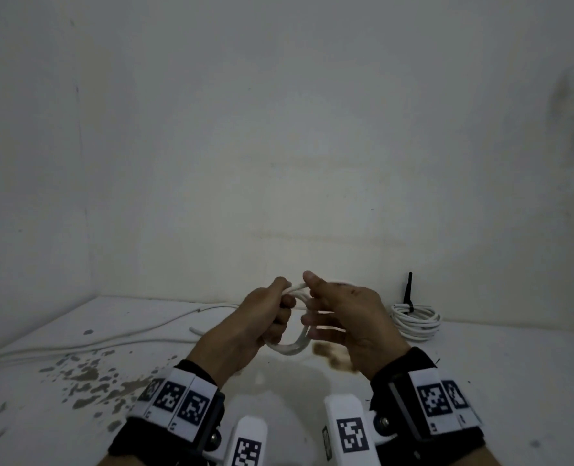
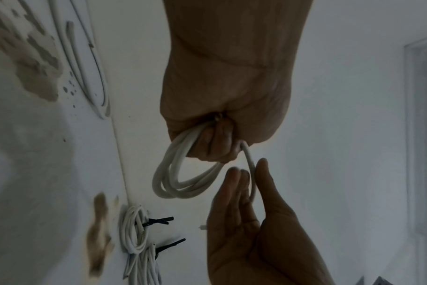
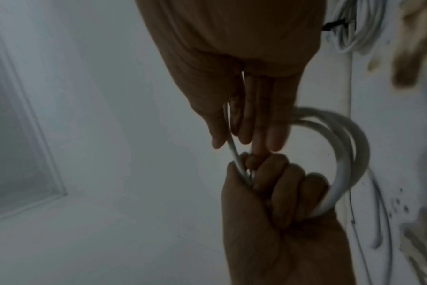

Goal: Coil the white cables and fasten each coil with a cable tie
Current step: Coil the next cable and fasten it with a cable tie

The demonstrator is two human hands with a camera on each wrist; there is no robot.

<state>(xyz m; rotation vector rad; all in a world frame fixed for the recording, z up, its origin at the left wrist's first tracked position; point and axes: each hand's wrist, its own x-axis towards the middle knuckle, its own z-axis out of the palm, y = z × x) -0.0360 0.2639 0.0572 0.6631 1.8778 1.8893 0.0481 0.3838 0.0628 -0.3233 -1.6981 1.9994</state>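
Note:
My left hand (image 1: 280, 314) makes a fist round a small coil of white cable (image 1: 292, 348), held above the table in front of me. From the left wrist the coil (image 2: 173, 179) hangs in several loops below the fist (image 2: 217, 138). My right hand (image 1: 312, 307) is just right of it, fingers straight and thumb up. One strand of the cable (image 2: 251, 173) leaves the fist and runs between that thumb and the fingers. The right wrist view shows the same strand (image 3: 232, 142) pinched by the thumb of my right hand (image 3: 246, 135), with the loops (image 3: 341, 146) curving off right.
A finished coil (image 1: 416, 321) with a black cable tie (image 1: 409, 290) lies against the wall at right; the left wrist view shows two tied coils (image 2: 133, 229). Loose white cables (image 1: 110, 338) trail over the left of the stained white table (image 1: 514, 381).

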